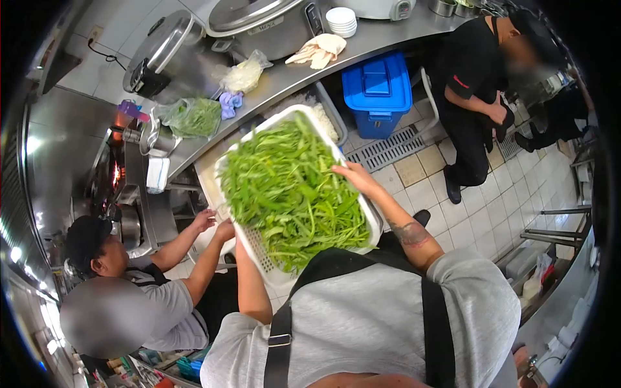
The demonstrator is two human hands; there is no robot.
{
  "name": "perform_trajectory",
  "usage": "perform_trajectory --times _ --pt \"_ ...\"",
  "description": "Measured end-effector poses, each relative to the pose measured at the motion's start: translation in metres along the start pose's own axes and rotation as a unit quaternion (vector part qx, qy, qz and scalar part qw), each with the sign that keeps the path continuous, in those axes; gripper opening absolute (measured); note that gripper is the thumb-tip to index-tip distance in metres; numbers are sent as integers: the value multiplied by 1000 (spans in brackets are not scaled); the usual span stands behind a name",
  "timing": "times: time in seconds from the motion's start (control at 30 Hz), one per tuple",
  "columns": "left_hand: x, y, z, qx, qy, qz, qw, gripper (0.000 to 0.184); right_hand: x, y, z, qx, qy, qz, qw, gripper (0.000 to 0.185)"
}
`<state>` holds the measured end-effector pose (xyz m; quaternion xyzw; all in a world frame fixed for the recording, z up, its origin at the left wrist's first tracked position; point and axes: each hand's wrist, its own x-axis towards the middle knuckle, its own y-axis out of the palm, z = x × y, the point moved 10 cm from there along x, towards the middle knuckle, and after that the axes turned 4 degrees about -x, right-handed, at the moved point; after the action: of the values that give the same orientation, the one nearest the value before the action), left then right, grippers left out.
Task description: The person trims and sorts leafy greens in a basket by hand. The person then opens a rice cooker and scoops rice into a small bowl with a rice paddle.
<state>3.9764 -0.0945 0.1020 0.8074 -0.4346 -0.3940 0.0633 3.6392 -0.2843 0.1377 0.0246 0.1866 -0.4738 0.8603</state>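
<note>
A white perforated plastic basket (262,251) is in front of my body, heaped with leafy greens (294,187). My right hand (354,178) grips its right rim, thumb and fingertips over the edge beside the leaves. On the other side, my left forearm (251,281) runs up against the basket's left wall. The basket and a co-worker's hand hide my left hand, but the basket is held between my two arms. That co-worker's hands (206,220) are close to the basket's left edge.
A steel counter (272,84) bears large cookers, stacked white bowls (341,22), a cloth (318,50) and bagged greens (193,118). Below stands a blue lidded bin (378,90). Another person (469,97) is at the right, near floor drains (388,145). A stove flame (117,174) burns at left.
</note>
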Motion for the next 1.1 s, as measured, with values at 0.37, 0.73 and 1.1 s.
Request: perform_trajectory --times 0.37,0.73,1.1 --pt "132 150 -7 5 -60 124 990 84 20 -94 -60 236 66 -142 959 61" --pt "190 213 -7 -3 -97 154 983 87 52 -121 -56 229 85 -179 953 54" --pt "131 159 4 -52 -101 79 990 90 93 -140 -41 159 62 -84 982 56"
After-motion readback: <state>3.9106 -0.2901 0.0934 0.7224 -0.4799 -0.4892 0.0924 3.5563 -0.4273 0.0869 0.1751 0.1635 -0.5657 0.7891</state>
